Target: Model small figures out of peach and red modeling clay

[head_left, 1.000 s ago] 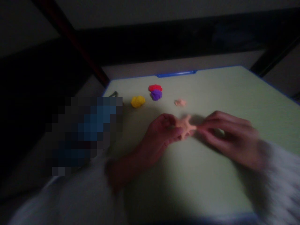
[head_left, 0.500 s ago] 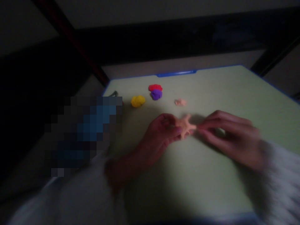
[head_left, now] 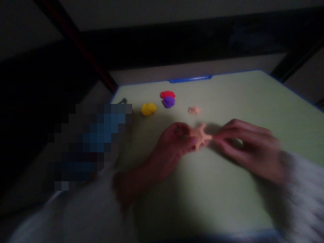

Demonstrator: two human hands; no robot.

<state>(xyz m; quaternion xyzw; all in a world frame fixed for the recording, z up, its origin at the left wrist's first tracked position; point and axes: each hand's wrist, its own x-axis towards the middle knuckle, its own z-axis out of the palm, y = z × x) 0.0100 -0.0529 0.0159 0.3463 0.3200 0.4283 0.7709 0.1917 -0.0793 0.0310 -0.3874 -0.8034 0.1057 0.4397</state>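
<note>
A peach-coloured modelling-clay figure (head_left: pixel 201 134) with several stubby arms is held just above the table, shaped like a star. My left hand (head_left: pixel 174 141) is closed on its left side, the thumb lying over its front and the fingers behind. From the right, my right hand (head_left: pixel 249 145) pinches the tip of one arm between thumb and fingers. Beyond the figure lies a small peach clay piece (head_left: pixel 194 110). Farther left are a yellow clay lump (head_left: pixel 149 109), a purple clay lump (head_left: pixel 168 102) and a red clay lump (head_left: pixel 167 94), the last two touching.
The pale green table (head_left: pixel 238 98) has a blue edge and a blue strip (head_left: pixel 191 79) set in its far side. A pixelated bluish area (head_left: pixel 98 135) hides whatever is at the table's left. A dark thin object (head_left: pixel 123 101) shows above it.
</note>
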